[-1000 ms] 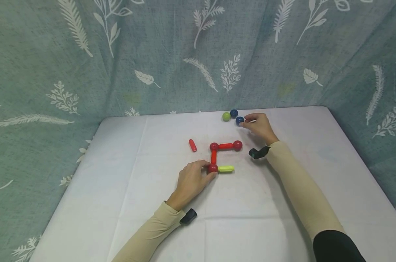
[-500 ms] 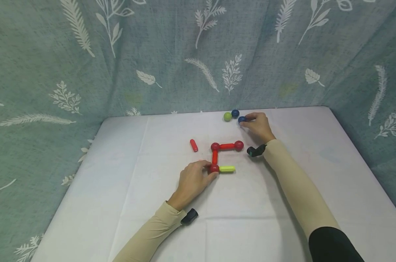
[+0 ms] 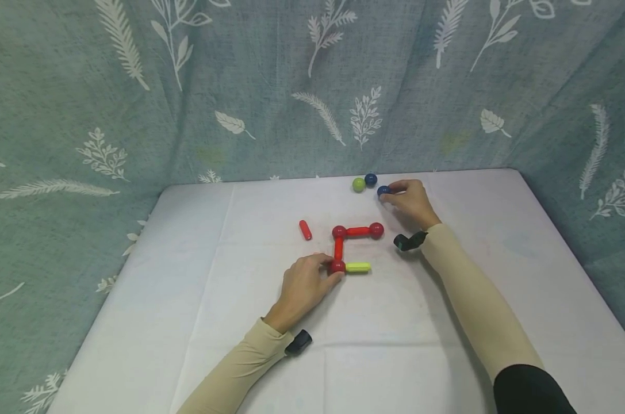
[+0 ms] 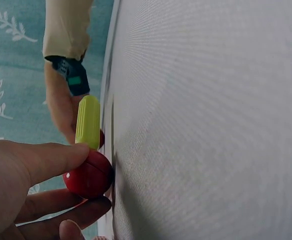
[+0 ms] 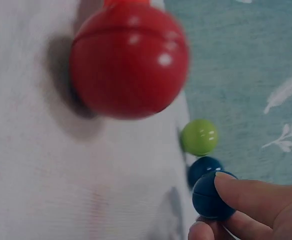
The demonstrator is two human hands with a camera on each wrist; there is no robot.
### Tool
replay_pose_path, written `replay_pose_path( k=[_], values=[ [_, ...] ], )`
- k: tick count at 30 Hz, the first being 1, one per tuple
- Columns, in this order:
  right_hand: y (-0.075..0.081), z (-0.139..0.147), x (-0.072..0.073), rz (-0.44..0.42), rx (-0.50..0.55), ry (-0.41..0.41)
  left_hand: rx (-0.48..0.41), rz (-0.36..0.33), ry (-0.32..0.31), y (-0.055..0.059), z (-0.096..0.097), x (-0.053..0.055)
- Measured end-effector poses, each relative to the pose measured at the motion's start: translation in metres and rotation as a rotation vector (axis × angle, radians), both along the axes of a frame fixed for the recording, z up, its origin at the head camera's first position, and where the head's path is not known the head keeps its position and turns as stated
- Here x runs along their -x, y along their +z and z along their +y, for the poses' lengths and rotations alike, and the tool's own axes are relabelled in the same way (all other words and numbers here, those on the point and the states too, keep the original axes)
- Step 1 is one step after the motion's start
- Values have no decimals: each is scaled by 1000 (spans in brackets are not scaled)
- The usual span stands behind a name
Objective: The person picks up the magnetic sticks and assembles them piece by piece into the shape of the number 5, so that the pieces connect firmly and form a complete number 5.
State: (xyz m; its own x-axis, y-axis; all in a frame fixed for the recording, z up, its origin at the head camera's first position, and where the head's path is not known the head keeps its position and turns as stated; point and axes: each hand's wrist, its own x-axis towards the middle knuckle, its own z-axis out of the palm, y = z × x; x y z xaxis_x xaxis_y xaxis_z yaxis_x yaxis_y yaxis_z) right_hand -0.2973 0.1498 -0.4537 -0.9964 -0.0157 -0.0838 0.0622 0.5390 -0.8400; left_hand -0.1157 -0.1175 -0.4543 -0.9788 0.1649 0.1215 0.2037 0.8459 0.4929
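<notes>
My left hand [image 3: 303, 287] holds a red ball [image 4: 90, 175] at the near corner of a joined shape between thumb and fingers. From that ball a ribbed yellow-green rod [image 3: 358, 267] points right, and a red rod [image 3: 338, 249] runs back to a second red ball [image 3: 339, 232]. Another red rod [image 3: 357, 231] links this one to a third red ball [image 3: 376, 230]. Farther back, my right hand [image 3: 411, 202] pinches a blue ball [image 5: 211, 196] between thumb and fingers. A second blue ball [image 3: 371, 179] and a green ball [image 3: 358, 184] sit just left of it.
A loose red rod [image 3: 305, 230] lies left of the joined shape. White cloth covers the table [image 3: 395, 356]. Behind it hangs a blue-green curtain [image 3: 271, 144] with leaf prints, close to the back balls.
The blue ball at my right hand has shifted slightly right, away from the green ball and the other blue ball. My left hand keeps its hold on the red ball.
</notes>
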Motion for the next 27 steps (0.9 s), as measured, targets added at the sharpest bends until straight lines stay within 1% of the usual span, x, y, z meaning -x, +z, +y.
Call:
replay_pose_path(
  k=[3, 7, 15, 19, 22, 27],
  values=[
    [6, 2, -6, -10, 6, -3, -1, -3, 2, 0, 0, 0],
    [14, 4, -15, 2, -2, 9, -4, -1, -4, -1, 0, 1],
    [29, 8, -35, -13, -30, 67, -2, 5, -5, -3, 0, 1],
    [35, 10, -50, -9, -46, 105, -1, 15, -7, -3, 0, 1],
    [38, 12, -61, -9, -53, 137, 1, 19, -7, -3, 0, 1],
    [39, 13, -74, -9, -52, 170, 3, 13, -1, -3, 0, 1]
  ],
)
